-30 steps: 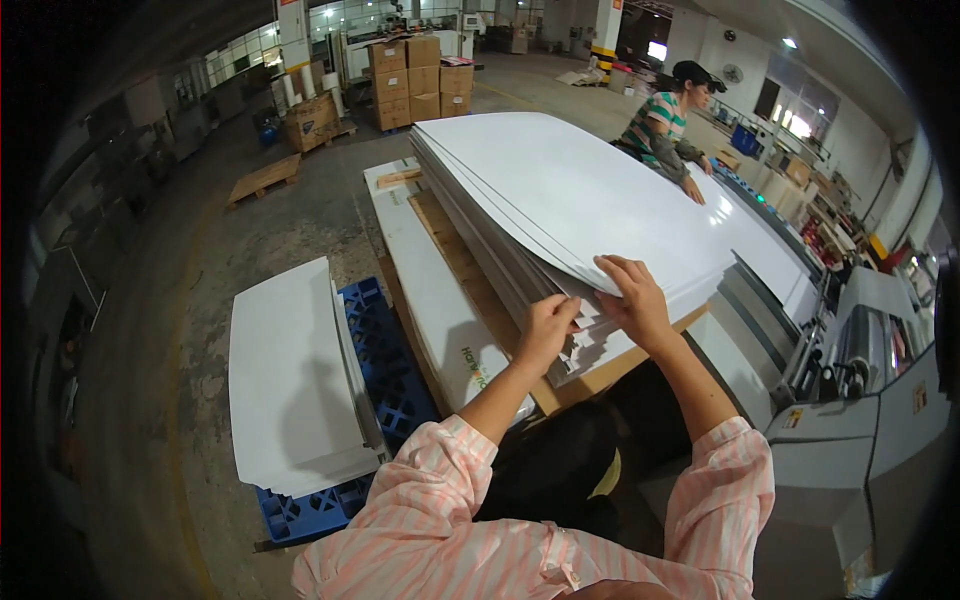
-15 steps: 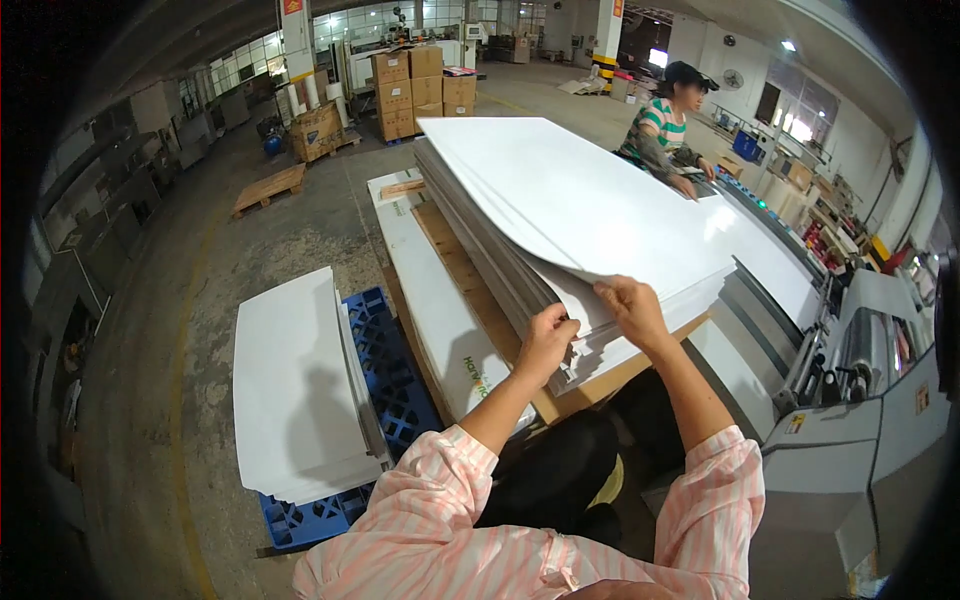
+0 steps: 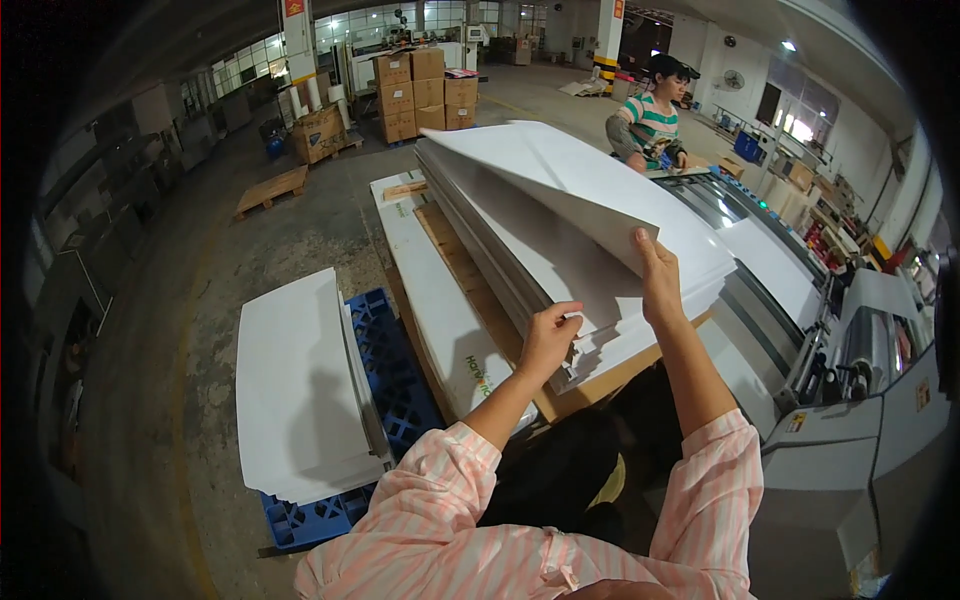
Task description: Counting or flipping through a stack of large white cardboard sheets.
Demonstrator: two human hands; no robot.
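White sheets lie in a tall stack straight ahead of both hands, resting on a brown board whose edge shows just below the fingers. The right hand pinches the near corner of the top sheet and holds it lifted — the sheet bends upward and away from the stack, clear of the layers beneath. The left hand, just left of and lower than the right, is curled against the near edge of the stack, fingers pressed on the fanned sheet ends; whether it grips any of them cannot be told.

Left of the left hand, well apart, a second pile of white sheets sits on a blue pallet. Right of the right hand stands a grey machine with rollers and a flat feed table. Beyond the stack, far from both hands, another person in a striped shirt stands at the machine — cardboard boxes are stacked farther back on the floor.
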